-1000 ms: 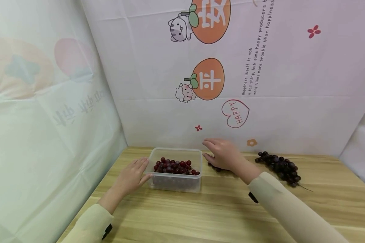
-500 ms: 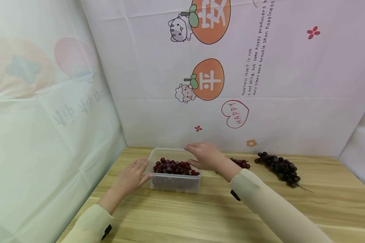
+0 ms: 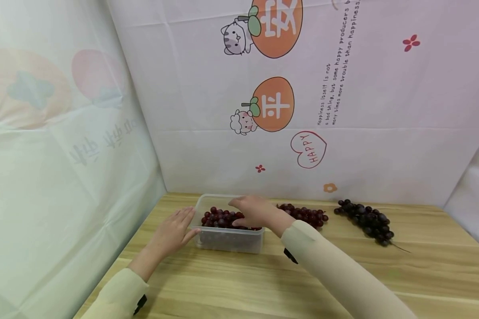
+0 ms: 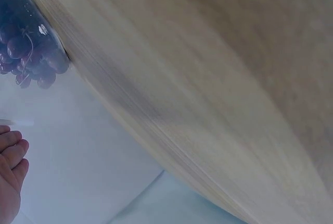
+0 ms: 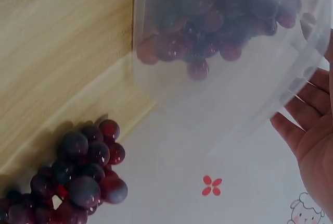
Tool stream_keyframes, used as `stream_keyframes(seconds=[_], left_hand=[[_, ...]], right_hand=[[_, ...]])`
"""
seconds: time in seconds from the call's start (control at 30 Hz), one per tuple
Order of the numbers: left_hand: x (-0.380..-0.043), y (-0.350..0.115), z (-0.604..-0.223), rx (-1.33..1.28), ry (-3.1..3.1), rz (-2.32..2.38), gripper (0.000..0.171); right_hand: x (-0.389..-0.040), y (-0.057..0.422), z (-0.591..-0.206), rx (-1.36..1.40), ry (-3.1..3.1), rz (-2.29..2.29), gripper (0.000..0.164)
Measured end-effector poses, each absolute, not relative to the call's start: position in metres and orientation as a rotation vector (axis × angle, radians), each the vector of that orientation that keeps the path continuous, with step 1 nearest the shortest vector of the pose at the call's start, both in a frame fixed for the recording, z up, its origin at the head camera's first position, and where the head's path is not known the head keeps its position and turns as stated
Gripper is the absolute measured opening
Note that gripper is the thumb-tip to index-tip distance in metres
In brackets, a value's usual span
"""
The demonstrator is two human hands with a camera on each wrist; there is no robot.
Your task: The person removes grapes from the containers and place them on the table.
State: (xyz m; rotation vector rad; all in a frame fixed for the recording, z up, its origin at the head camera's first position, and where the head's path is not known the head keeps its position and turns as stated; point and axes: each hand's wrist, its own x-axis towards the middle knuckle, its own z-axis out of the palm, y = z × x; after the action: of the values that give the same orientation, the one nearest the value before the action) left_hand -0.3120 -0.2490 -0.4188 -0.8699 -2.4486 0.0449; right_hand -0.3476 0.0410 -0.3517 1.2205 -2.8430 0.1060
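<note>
A clear plastic container holding red grapes stands on the table. Against its left rim rests my left hand, fingers stretched out; the left wrist view catches part of that hand beside the grapes. My right hand is over the container's right part, covering some grapes. Its fingers look relaxed around the rim in the right wrist view, where the hand shows nothing held. A bunch of red grapes lies just right of the container.
Farther right lies a bunch of dark grapes with a thin stem. The wooden table meets a printed white cloth at the back, and another cloth hangs along the left.
My right hand has moved left from above the red bunch to over the container, uncovering that bunch. The left hand has stayed at the left rim.
</note>
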Motion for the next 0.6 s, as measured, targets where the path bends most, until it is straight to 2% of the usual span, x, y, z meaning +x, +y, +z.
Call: stream_keyframes(seconds=[0.37,0.6], left_hand=[[-0.312,-0.247,-0.417,-0.863,-2.453,0.029,0.065],[-0.313,-0.247,-0.417,-0.856,-2.475,0.030,0.066]], right_hand=[[-0.355,0.023,-0.360,1.214,-2.935,0.053,0.062],[-0.359,0.013,-0.359,1.231,-3.001,0.110,0.070]])
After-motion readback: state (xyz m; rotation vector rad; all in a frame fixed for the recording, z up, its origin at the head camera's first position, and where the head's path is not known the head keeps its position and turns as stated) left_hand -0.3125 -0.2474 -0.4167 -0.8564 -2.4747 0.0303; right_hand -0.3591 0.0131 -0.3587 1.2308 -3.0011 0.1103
